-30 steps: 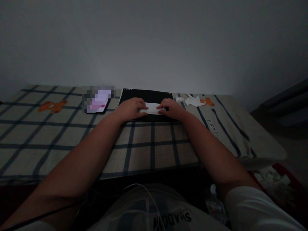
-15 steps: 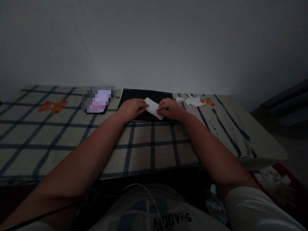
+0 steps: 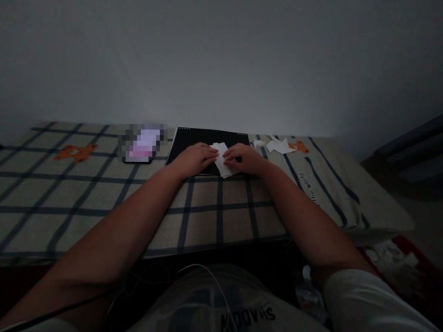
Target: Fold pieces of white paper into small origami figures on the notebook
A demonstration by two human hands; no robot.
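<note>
I have turned the paper slip (image 3: 222,159) from lying crosswise to standing lengthwise on the black board (image 3: 194,138). My left hand (image 3: 194,159) and right hand (image 3: 245,158) pinch its two sides, so the fold can run the other way.

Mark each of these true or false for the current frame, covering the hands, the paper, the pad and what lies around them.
1. Both hands touch the white paper. True.
2. The paper lies on a black pad. True.
3. The paper scraps lie left of the left hand. False: they lie beyond the right hand, to its right.
4. The bedding is plain white. False: it is checked, with orange bears.
5. A lit phone lies left of the pad. True.
</note>
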